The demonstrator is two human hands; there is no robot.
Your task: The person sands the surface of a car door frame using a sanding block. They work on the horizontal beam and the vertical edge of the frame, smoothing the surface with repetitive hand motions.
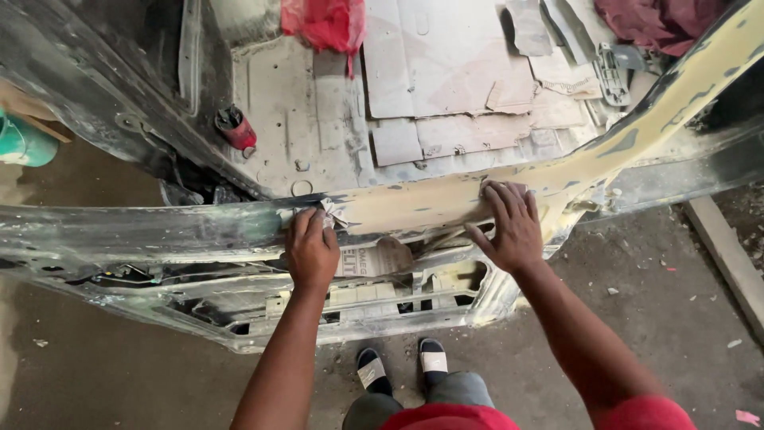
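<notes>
Up close, the left hand is closed around a crumpled piece of sandpaper, pressing it on the filler-coated sill of the stripped car body. The right hand lies flat, fingers spread, on the same sill. Pressing too hard could likely gouge the filler.

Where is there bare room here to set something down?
The dusty metal floor is bare between the red can and the cardboard sheets. The ground right of the right hand is also open. The sill under the left hand is crowded with paper and holes.
</notes>
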